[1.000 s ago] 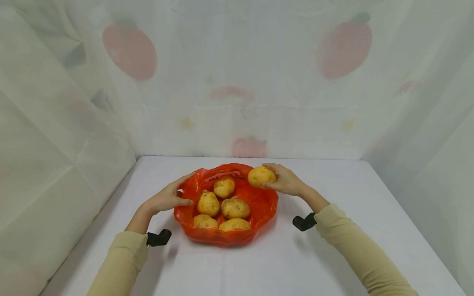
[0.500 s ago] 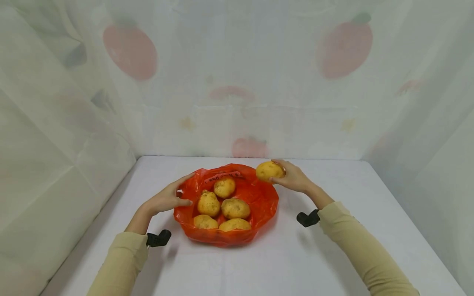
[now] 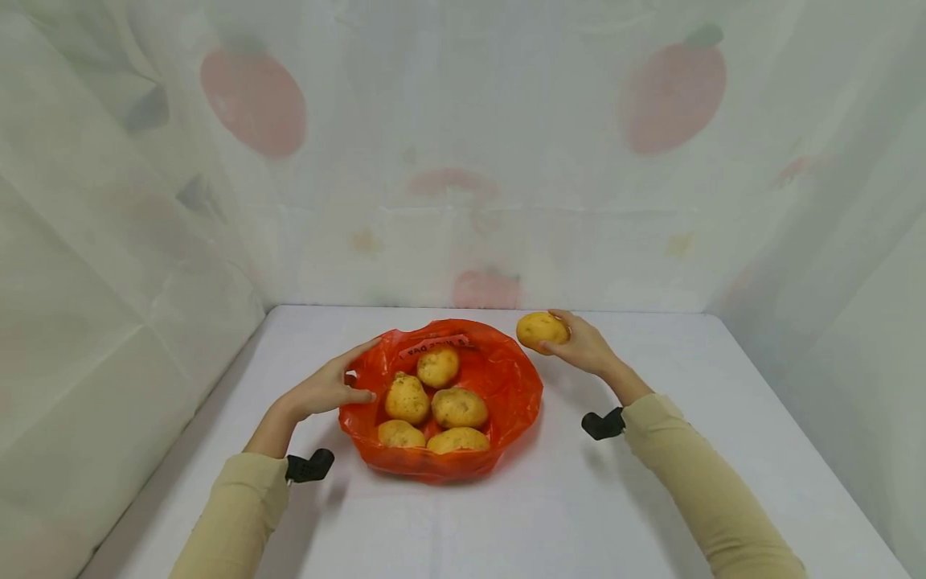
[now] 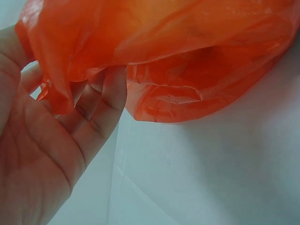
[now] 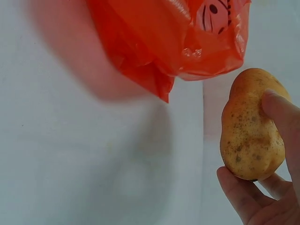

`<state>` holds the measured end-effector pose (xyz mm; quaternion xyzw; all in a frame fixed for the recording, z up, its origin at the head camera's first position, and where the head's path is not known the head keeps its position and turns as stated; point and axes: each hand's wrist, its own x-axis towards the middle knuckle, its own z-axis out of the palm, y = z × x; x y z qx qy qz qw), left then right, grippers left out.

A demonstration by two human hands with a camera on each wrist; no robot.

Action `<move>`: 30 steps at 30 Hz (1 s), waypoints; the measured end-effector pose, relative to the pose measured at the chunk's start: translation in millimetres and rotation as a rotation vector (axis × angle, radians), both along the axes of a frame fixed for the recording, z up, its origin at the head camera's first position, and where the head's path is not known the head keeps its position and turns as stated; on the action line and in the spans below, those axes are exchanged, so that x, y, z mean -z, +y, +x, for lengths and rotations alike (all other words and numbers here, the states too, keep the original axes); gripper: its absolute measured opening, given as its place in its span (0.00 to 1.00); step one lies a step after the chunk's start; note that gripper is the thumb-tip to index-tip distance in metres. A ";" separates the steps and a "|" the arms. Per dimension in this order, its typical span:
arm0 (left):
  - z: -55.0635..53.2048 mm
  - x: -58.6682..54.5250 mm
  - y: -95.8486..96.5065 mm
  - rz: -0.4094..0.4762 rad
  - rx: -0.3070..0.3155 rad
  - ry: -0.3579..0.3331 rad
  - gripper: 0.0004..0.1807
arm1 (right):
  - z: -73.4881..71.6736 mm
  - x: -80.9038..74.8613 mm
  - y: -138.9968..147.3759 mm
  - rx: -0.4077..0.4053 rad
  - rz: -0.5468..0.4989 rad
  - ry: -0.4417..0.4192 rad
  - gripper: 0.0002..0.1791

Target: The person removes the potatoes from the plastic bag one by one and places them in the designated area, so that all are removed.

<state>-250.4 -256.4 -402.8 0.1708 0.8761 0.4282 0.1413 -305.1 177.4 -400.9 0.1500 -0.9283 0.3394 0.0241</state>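
Observation:
My right hand [image 3: 584, 346] holds a yellow potato [image 3: 541, 331] off the right rear rim of a red plastic bag [image 3: 510, 398]. In the right wrist view the thumb lies across the speckled potato [image 5: 253, 126] and the fingers are under its lower end. At the bag's left side, my left hand [image 3: 329, 388] grips the rim, thumb inside and fingers outside. The left wrist view has the bag film [image 4: 159, 33] draped between thumb and fingers. Inside the spread-open bag lie several more potatoes [image 3: 407, 400]. Black print shows on its inner rear wall.
The bag stands on a white-covered table [image 3: 463, 531], whose rear edge meets a pale curtain [image 3: 463, 104] with faded fruit prints. Curtains also rise along both sides. A black wrist device [image 3: 311, 465] hangs below the left sleeve, another black device [image 3: 603, 424] below the right.
My right hand has carried the potato from over the bag's right rear rim rightward and slightly away, clear of the bag's outline. The left hand and bag have stayed in place.

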 end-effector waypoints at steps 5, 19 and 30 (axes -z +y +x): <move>-0.3 -0.2 -0.5 -0.004 -0.002 -0.004 0.47 | -3.8 11.6 2.6 0.042 0.031 -0.028 0.38; -1.4 1.6 -1.6 0.014 0.011 0.002 0.47 | -11.7 40.7 2.1 0.116 -0.012 -0.029 0.37; -0.7 1.1 -0.7 0.014 0.012 0.003 0.47 | -14.2 47.9 -3.4 0.145 -0.042 -0.057 0.37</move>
